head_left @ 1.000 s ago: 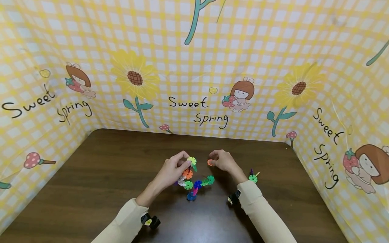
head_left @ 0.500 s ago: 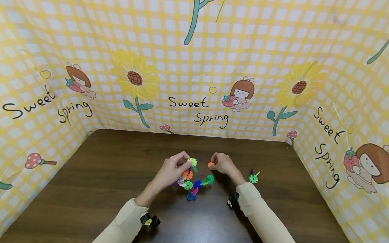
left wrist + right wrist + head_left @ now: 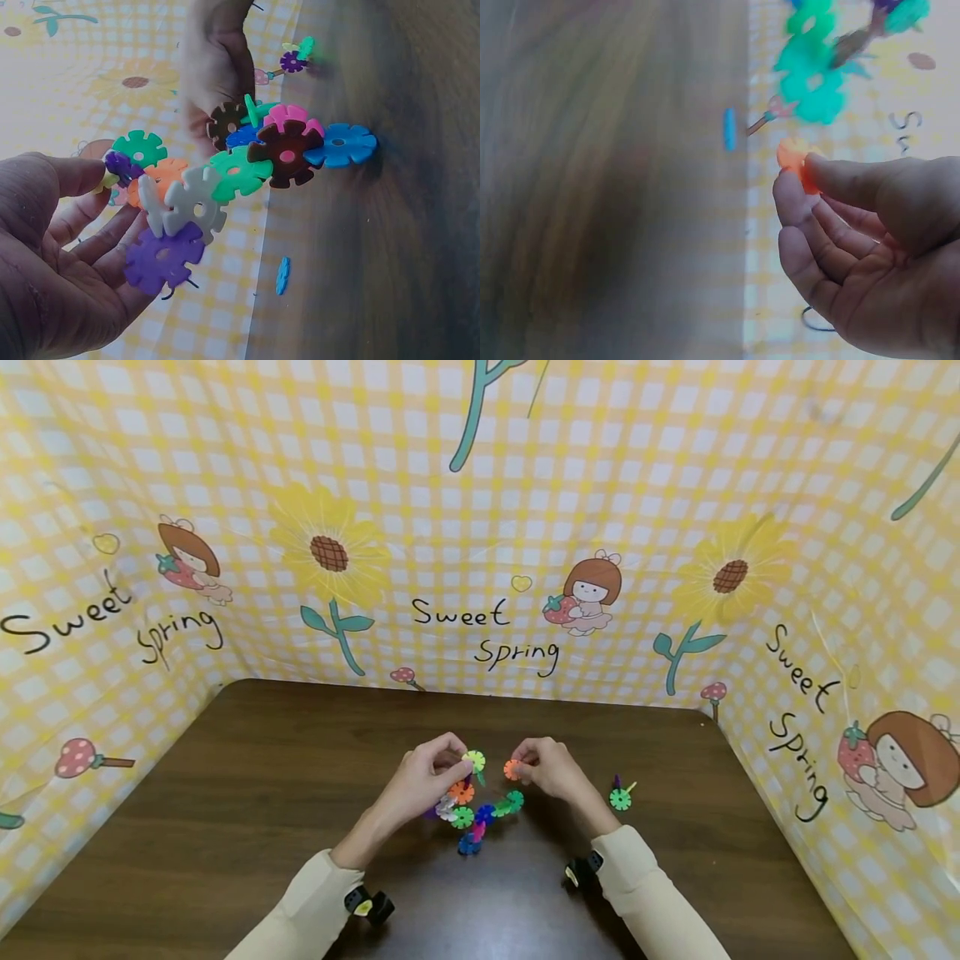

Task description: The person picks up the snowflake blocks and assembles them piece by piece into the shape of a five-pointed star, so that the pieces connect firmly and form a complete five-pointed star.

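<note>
My left hand pinches a yellow notched disc between thumb and fingers. That disc belongs to a linked structure of snowflake discs; in the left wrist view it includes an orange disc, a white disc, a purple disc, a brown disc and a blue disc at its low end. To the right of the structure, my right hand pinches a single orange disc by its edge. In the right wrist view this orange disc appears below blurred green discs, apart from them.
A small joined piece of green, purple and yellow discs lies on the brown table, right of my right hand. The left wrist view also shows a loose blue disc. A yellow checked cloth surrounds the table's back and sides.
My right hand has come slightly toward the left hand and lower in view, with the orange disc still pinched. The left hand and the structure stay nearly in place.
</note>
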### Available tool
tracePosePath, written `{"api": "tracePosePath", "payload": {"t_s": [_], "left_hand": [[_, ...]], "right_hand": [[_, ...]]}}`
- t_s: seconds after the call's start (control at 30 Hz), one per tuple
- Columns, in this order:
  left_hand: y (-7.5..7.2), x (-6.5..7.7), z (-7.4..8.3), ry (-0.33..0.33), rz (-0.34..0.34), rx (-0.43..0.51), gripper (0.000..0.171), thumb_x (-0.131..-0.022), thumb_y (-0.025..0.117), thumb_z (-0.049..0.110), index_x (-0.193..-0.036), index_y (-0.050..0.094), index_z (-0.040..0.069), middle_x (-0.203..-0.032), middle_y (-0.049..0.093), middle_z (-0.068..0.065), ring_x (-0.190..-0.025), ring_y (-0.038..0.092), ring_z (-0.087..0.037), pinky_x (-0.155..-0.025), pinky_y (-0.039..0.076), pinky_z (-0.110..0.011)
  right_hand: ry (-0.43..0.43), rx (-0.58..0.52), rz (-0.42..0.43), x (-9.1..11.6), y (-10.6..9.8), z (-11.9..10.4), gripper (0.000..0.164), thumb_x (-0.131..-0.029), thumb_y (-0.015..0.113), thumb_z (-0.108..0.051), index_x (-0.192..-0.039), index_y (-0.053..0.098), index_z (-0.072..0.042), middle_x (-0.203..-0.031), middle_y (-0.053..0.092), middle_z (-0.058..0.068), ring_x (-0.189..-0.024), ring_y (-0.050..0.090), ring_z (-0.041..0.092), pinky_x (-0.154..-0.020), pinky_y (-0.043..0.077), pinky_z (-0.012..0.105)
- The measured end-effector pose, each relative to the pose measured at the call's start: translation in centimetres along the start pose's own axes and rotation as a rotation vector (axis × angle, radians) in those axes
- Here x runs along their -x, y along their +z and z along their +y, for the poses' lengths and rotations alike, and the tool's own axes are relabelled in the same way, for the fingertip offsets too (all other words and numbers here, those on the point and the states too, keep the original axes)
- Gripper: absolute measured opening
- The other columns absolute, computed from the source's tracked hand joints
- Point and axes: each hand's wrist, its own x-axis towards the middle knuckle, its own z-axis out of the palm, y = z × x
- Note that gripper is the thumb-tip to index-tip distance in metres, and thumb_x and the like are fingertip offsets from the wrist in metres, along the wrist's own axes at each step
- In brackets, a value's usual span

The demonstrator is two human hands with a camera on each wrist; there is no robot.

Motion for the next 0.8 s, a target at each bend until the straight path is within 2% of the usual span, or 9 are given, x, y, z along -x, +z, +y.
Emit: {"api": "tracePosePath", "payload": {"t_s": [0.17, 0.33, 0.43, 0.53, 0.63, 0.8], "left_hand": [[0.1, -0.1, 0.0, -0.041, -0.031, 0.011, 0.014, -0.096, 0.070, 0.023, -0.101, 0.060, 0.014, -0.088, 0.068, -0.002, -0.073, 0.063, -0.017, -0.067, 0.053, -0.032], [0.2, -0.1, 0.1, -0.061, -0.085, -0.015, 0.025, -0.093, 0.074, 0.025, -0.106, 0.060, 0.010, -0.094, 0.066, -0.003, -0.080, 0.064, -0.016, -0.072, 0.054, -0.030], [0.3, 0.0, 0.2, -0.063, -0.120, -0.045, 0.036, -0.089, 0.078, 0.028, -0.111, 0.059, 0.007, -0.093, 0.064, -0.004, -0.080, 0.063, -0.016, -0.070, 0.054, -0.030], [0.4, 0.1, 0.1, -0.059, -0.138, -0.081, 0.041, -0.087, 0.081, 0.030, -0.112, 0.060, 0.006, -0.085, 0.060, -0.002, -0.073, 0.058, -0.015, -0.063, 0.051, -0.028], [0.5, 0.1, 0.1, -0.033, -0.133, -0.132, 0.035, -0.087, 0.080, 0.030, -0.105, 0.062, 0.006, -0.076, 0.057, 0.000, -0.066, 0.054, -0.013, -0.057, 0.047, -0.025], [0.3, 0.1, 0.1, 0.021, -0.123, -0.201, 0.023, -0.088, 0.079, 0.026, -0.088, 0.062, 0.012, -0.068, 0.053, 0.003, -0.060, 0.052, -0.013, -0.054, 0.042, -0.024]], "right_hand": [[-0.050, -0.123, -0.030, 1.3, -0.6, -1.4, 0.006, -0.094, 0.071, -0.010, -0.093, 0.067, -0.006, -0.080, 0.070, 0.006, -0.073, 0.070, 0.030, -0.067, 0.058, 0.038], [-0.095, -0.192, -0.092, 2.2, -0.9, -2.1, 0.005, -0.096, 0.069, -0.009, -0.094, 0.065, -0.005, -0.085, 0.072, 0.015, -0.079, 0.071, 0.036, -0.070, 0.058, 0.039], [-0.132, -0.169, -0.108, 2.5, -1.0, -2.4, 0.006, -0.096, 0.068, -0.010, -0.093, 0.065, -0.006, -0.086, 0.073, 0.016, -0.077, 0.070, 0.035, -0.068, 0.056, 0.034], [-0.166, -0.146, -0.121, 2.7, -1.1, -2.6, 0.006, -0.096, 0.068, -0.012, -0.093, 0.065, -0.007, -0.086, 0.073, 0.013, -0.078, 0.069, 0.033, -0.068, 0.054, 0.031], [-0.196, -0.123, -0.129, 2.9, -1.1, -2.7, 0.007, -0.097, 0.068, -0.015, -0.093, 0.065, -0.010, -0.087, 0.073, 0.008, -0.079, 0.069, 0.031, -0.068, 0.052, 0.029], [-0.234, -0.056, -0.093, 3.3, -1.2, -3.2, 0.007, -0.095, 0.070, -0.020, -0.091, 0.067, -0.016, -0.083, 0.068, -0.003, -0.073, 0.061, 0.015, -0.064, 0.049, 0.027]]}}
